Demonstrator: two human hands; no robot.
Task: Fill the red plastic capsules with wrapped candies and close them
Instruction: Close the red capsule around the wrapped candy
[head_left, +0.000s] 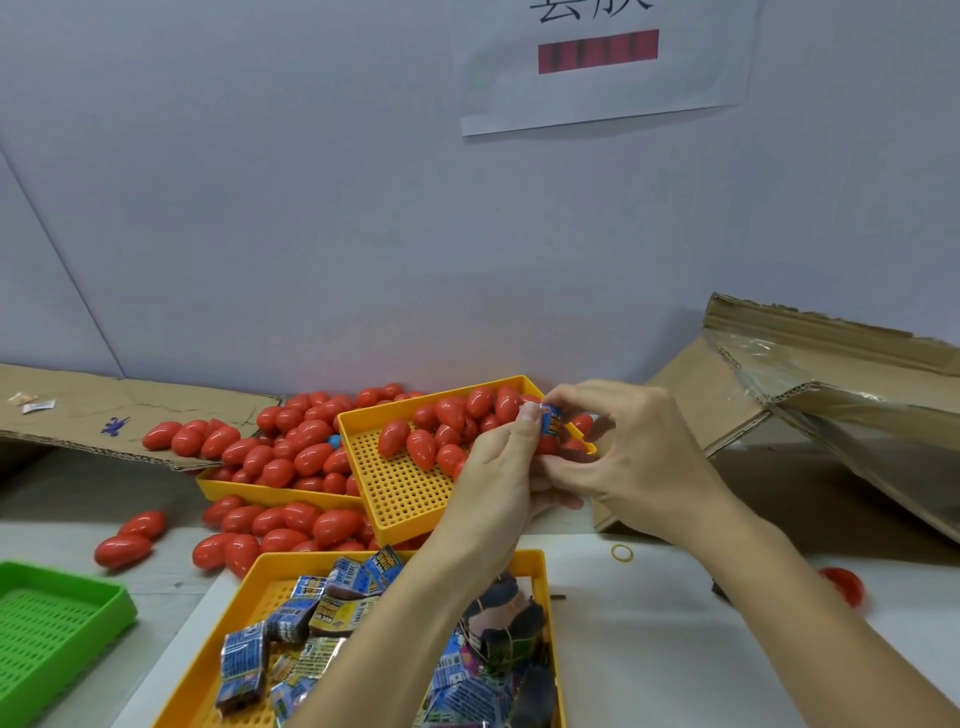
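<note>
- Right now both hands meet above the tilted yellow perforated plastic tray (400, 488) that holds closed red plastic egg-shaped capsules (422, 448).
- The left hand (493, 467) and the right hand (613, 441) are together, fingertips pinching 1 small blue-and-yellow wrapped candy (551, 422); a bit of red shows just beneath it, probably an open capsule half, though the fingers hide most of it.
- Judged from this, the step in hand is loading that candy; closing is not yet done.
- Behind that tilted tray, a second yellow tray (228, 487) is heaped with red capsules, and more lie loose on the table (649, 649) beside it; whether those are filled cannot be told.
- In front of the tilted tray, a third yellow tray (260, 566) holds many blue wrapped candies (244, 660), so much filling seems left.
- Left of that, a green slotted plastic tray (52, 623) sits.
</note>
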